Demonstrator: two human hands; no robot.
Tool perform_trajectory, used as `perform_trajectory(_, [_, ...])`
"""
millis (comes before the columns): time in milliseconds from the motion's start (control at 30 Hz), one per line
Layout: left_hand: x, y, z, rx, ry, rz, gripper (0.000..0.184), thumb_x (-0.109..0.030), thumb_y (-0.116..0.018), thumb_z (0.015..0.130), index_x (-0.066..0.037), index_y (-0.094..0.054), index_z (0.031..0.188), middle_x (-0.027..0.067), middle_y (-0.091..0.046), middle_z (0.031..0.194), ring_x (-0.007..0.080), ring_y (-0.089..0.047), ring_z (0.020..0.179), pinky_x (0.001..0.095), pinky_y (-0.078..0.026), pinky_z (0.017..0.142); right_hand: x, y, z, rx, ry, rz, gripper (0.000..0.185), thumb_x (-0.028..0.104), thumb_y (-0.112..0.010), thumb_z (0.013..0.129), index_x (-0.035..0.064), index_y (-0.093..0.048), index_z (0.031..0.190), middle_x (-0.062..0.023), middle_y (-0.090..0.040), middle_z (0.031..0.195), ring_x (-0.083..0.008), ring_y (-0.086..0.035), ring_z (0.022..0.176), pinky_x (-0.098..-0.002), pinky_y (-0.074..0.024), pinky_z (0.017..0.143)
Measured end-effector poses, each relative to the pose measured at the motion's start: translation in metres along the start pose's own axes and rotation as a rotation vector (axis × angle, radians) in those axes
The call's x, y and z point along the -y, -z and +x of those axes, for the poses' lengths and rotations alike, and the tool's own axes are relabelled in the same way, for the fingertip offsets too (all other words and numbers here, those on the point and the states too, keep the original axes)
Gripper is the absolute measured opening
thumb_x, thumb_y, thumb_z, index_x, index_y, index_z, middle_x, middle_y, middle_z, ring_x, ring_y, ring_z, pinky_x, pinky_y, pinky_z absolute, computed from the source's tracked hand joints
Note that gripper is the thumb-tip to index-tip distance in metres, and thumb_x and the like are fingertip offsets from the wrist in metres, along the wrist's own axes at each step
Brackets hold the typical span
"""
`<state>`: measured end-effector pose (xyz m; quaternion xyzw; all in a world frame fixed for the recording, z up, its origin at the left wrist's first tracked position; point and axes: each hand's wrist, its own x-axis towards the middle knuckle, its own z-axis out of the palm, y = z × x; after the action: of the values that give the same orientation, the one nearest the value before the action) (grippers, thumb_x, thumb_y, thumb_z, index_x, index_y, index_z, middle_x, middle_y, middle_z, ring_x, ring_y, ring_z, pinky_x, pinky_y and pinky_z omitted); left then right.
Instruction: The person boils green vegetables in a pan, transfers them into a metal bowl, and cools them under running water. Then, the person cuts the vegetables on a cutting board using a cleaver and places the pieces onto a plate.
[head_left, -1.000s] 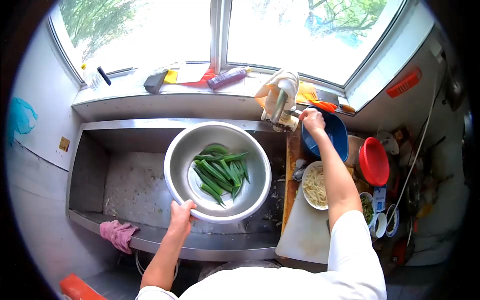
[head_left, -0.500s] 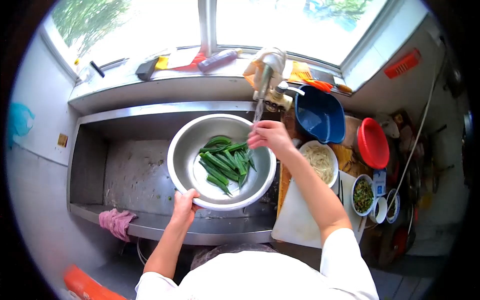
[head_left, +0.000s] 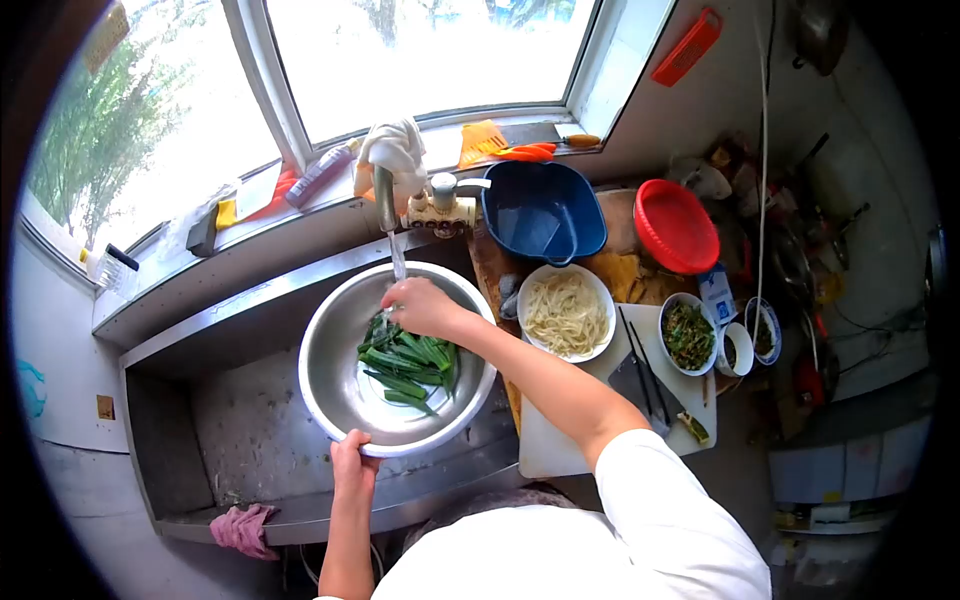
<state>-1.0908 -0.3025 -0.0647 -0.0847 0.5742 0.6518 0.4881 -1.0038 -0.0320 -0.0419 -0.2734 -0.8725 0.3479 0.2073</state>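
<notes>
A round metal bowl point(head_left: 330, 395) in the sink holds several green okra pods point(head_left: 405, 362). My left hand point(head_left: 354, 458) grips the near rim of the bowl, thumb over the edge. Over the upper right part of the bowl is my right hand point(head_left: 420, 306), just above the pods and beside the stream; its fingers are bent, and whether they hold anything is hidden. Water point(head_left: 397, 258) runs from the faucet point(head_left: 385, 200), which has a cloth wrapped round its top.
Right of the sink are a blue basin point(head_left: 545, 215), a red basket point(head_left: 677, 227), a bowl of pale strips point(head_left: 567, 312), a bowl of chopped greens point(head_left: 688, 335) and a white cutting board point(head_left: 550, 445) with a knife and chopsticks. A pink cloth point(head_left: 243, 530) hangs over the sink's front edge.
My right hand has come from the faucet handle to the bowl, and water now runs. My left hand still holds the rim. The view has turned to the right.
</notes>
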Motion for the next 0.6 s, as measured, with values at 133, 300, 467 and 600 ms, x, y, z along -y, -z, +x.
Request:
perform_trajectory(133, [0.006,-0.009,0.000,0.031,-0.019,-0.020,0.033,0.002,-0.051,0.069,0.007,-0.049,0.102,0.0123,-0.057,0.090,0.0247,-0.063,0.076,0.0395,-0.059,0.063,-0.010,0.057,-0.019,-0.249,-0.104,0.079,0.019,0.006,-0.055,0.076,0.0054,-0.071,0.086,-0.0184,-0.068,0.092,-0.0320,-0.066,0.089,-0.0378,-0.0512,0.083])
perform_trajectory(300, [-0.002,-0.046,0.019,0.053,-0.011,-0.020,0.033,0.002,-0.051,0.070,0.007,-0.050,0.102,0.0112,-0.057,0.086,0.0232,-0.062,0.073,0.0396,-0.059,0.059,-0.052,0.094,-0.021,-0.264,-0.237,-0.017,0.019,0.011,-0.059,0.076,0.0043,-0.070,0.090,-0.0171,-0.068,0.088,-0.0298,-0.068,0.085,-0.0373,-0.0527,0.077])
perform_trajectory(467, [-0.023,-0.031,-0.010,0.039,-0.064,0.031,0.036,0.003,-0.050,0.068,0.012,-0.049,0.103,0.0159,-0.062,0.086,0.0258,-0.067,0.068,0.0367,-0.060,0.054,-0.043,0.108,-0.072,0.043,-0.680,0.405,0.036,0.022,-0.066,0.082,-0.0035,-0.061,0.107,-0.0105,-0.065,0.083,-0.0175,-0.066,0.064,-0.0288,-0.0518,0.047])
perform_trajectory(600, [-0.015,-0.043,0.009,-0.052,-0.167,0.107,0.026,-0.001,-0.054,0.069,0.006,-0.053,0.093,0.0108,-0.059,0.080,0.0215,-0.063,0.060,0.0342,-0.057,0.049,-0.037,0.073,-0.106,0.042,-0.806,0.630,0.057,0.020,-0.066,0.084,-0.0090,-0.044,0.128,-0.0144,-0.064,0.087,-0.0186,-0.064,0.059,-0.0301,-0.0532,0.046])
